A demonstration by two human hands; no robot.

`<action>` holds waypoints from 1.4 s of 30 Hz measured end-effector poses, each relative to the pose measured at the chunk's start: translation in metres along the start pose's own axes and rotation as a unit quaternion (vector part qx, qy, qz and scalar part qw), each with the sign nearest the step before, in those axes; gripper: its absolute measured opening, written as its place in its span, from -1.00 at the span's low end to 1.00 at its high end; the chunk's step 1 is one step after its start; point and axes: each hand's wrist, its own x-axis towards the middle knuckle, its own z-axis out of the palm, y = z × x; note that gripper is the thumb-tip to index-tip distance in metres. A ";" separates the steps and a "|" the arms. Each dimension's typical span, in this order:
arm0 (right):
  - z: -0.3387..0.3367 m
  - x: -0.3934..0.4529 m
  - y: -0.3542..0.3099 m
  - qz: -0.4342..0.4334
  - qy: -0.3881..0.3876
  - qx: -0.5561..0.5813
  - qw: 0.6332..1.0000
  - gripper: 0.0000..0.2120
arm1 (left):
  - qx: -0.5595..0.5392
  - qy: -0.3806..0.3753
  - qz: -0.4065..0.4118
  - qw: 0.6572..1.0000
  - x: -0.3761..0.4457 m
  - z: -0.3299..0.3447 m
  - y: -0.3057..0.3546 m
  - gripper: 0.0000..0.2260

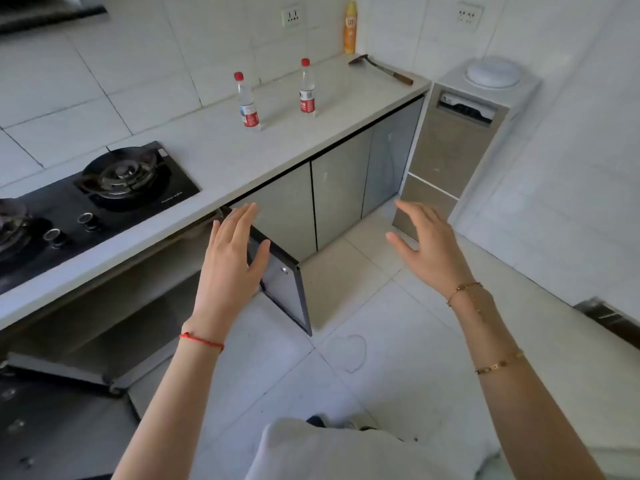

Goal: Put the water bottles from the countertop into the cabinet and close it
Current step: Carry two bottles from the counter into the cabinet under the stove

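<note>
Right now both water bottles stand upright on the tabletop (214,157), well apart from each other and well beyond the hands. The left bottle (246,102) is nearer the stove (104,192); the right bottle (307,89) stands farther along, toward the spatula (381,69) and the yellow can (350,27) at the wall.

The left hand (230,265) is raised in front of the open cabinet door (287,292), fingers spread and holding nothing; whether it touches the door's top edge I cannot tell. The right hand (426,247) hangs in the air over the floor (363,306), also spread and empty. So neither grip has anything in it yet.

The cabinet (145,299) under the stove stands open, its shelf showing, so the first step looks done and the bottles are next.

They look like thin clear plastic with red caps and red labels, apparently full, so each should be moderately heavy for its size but easy for one hand. The wall will give a little if squeezed hard, and smooth plastic can slip. The labelled middle, where the body is straight, seems the best place to wrap the fingers; the narrow neck under the cap would do as well. Tall and narrow, they may tip if knocked, so I would come at them from the side.
</note>
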 end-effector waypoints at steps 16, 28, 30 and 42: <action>0.002 0.029 0.081 0.069 -0.009 0.028 0.997 -0.52 | -0.023 -0.038 0.018 0.999 0.068 0.083 0.030 -0.52; 0.030 0.241 0.145 0.041 -0.010 0.029 0.999 -0.55 | -0.049 -0.015 -0.011 0.999 0.252 0.160 0.003 -0.54; 0.034 0.276 0.153 0.034 -0.007 0.024 0.999 -0.55 | -0.045 -0.013 -0.012 0.999 0.282 0.169 -0.003 -0.54; 0.073 0.414 0.206 0.015 -0.062 0.057 0.996 -0.54 | -0.023 -0.012 -0.059 0.998 0.397 0.213 -0.021 -0.54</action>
